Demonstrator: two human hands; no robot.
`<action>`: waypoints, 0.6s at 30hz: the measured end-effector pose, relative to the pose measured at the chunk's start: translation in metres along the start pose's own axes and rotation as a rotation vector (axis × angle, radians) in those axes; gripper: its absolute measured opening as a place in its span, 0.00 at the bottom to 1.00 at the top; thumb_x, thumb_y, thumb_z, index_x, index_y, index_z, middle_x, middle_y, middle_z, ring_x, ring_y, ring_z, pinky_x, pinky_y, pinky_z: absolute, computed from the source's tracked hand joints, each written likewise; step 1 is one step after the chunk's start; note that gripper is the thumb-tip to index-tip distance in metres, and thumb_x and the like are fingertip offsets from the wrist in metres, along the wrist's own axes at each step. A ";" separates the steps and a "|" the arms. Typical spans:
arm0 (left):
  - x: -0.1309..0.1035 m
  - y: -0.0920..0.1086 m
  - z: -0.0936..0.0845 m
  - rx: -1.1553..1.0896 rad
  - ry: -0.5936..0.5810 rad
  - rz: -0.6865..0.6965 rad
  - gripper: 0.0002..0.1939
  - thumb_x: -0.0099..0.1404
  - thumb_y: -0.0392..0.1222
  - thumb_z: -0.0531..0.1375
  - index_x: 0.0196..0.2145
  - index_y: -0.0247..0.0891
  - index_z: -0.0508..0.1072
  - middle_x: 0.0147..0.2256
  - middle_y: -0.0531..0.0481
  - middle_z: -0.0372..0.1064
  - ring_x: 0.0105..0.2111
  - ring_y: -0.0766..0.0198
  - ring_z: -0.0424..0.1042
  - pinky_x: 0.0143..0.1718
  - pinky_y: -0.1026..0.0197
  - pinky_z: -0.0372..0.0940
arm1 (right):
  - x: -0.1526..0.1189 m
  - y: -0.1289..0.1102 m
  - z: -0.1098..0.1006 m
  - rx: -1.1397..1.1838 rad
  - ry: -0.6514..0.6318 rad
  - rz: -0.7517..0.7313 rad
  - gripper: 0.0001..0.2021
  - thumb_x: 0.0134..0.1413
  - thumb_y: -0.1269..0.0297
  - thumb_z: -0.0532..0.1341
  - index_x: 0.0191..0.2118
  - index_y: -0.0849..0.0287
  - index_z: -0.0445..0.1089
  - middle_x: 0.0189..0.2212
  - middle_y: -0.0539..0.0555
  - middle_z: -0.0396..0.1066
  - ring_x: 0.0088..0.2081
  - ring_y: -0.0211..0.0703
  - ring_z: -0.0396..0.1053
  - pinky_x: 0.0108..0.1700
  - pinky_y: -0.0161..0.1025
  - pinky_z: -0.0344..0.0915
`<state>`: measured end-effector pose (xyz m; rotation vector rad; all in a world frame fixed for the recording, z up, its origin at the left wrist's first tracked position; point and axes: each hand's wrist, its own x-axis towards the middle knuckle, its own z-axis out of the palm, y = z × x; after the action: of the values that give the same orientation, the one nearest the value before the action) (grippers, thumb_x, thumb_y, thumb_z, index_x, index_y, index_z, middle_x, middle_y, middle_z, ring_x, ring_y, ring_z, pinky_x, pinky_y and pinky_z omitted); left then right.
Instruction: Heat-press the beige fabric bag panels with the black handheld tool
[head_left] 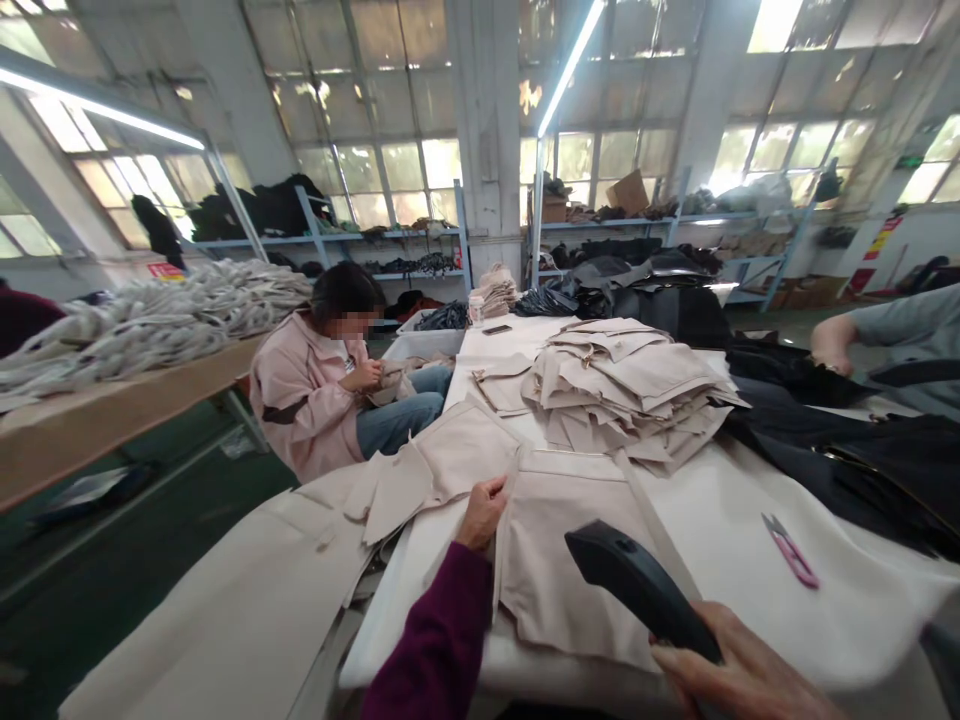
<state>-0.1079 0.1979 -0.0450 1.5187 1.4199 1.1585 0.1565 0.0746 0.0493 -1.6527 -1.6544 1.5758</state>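
Observation:
A beige fabric panel (574,560) with a stitched band along its far edge lies before me on the white table (739,580). My left hand (484,512), in a purple sleeve, pinches the panel's left edge near its far corner. Closed round the handle of a black curved handheld device (637,580) is my right hand (739,665). The device's blunt head hangs over the panel's right part; its exact kind is unclear. More beige fabric pieces (457,450) lie just left of my left hand and drape over the table's left edge.
Pink-handled thread snips (791,552) lie at the right. A tall stack of beige pieces (630,385) stands behind the panel, black fabric (862,470) beside it. A seated person (315,390) handles beige cloth at the left; another person's arm (885,335) reaches in from the right.

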 end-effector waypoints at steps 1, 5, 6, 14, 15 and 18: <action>0.000 0.001 -0.003 -0.104 -0.035 -0.011 0.22 0.62 0.45 0.50 0.46 0.29 0.73 0.29 0.46 0.75 0.30 0.56 0.73 0.32 0.57 0.67 | 0.008 -0.001 0.003 0.032 -0.020 0.003 0.13 0.50 0.52 0.57 0.29 0.57 0.60 0.15 0.44 0.62 0.15 0.32 0.59 0.18 0.29 0.60; -0.002 0.004 -0.008 -0.441 -0.138 -0.073 0.27 0.54 0.45 0.57 0.50 0.29 0.70 0.31 0.44 0.77 0.26 0.59 0.73 0.30 0.59 0.67 | 0.047 -0.011 0.014 0.137 -0.108 -0.064 0.13 0.50 0.53 0.58 0.32 0.57 0.59 0.18 0.44 0.64 0.15 0.32 0.60 0.17 0.30 0.62; -0.002 0.004 -0.008 -0.507 -0.157 -0.086 0.27 0.52 0.43 0.58 0.50 0.29 0.70 0.32 0.43 0.77 0.27 0.59 0.74 0.31 0.59 0.67 | 0.057 -0.014 0.016 0.148 -0.112 -0.087 0.13 0.51 0.53 0.58 0.31 0.58 0.60 0.18 0.44 0.64 0.15 0.33 0.61 0.17 0.30 0.62; 0.003 -0.003 -0.002 -0.840 -0.281 -0.138 0.27 0.49 0.40 0.60 0.49 0.33 0.71 0.37 0.43 0.76 0.32 0.58 0.75 0.35 0.58 0.67 | 0.098 -0.051 0.027 0.103 -0.087 -0.227 0.14 0.54 0.55 0.57 0.27 0.61 0.63 0.17 0.45 0.63 0.15 0.31 0.60 0.17 0.28 0.60; 0.002 -0.004 -0.001 -0.882 -0.304 -0.154 0.27 0.48 0.38 0.60 0.48 0.33 0.71 0.37 0.43 0.76 0.32 0.59 0.75 0.35 0.58 0.67 | 0.100 -0.057 0.026 0.116 -0.056 -0.254 0.14 0.54 0.54 0.57 0.28 0.61 0.63 0.17 0.45 0.63 0.17 0.31 0.61 0.18 0.28 0.60; 0.003 -0.005 0.002 -1.001 -0.341 -0.221 0.28 0.46 0.34 0.61 0.48 0.33 0.72 0.36 0.44 0.77 0.28 0.63 0.74 0.33 0.61 0.66 | 0.109 -0.070 0.020 0.164 0.041 -0.325 0.14 0.55 0.53 0.57 0.30 0.61 0.65 0.20 0.46 0.64 0.20 0.33 0.63 0.21 0.28 0.61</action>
<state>-0.1077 0.2011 -0.0503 0.7599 0.5746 1.1331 0.0752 0.1771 0.0513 -1.2533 -1.6267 1.4608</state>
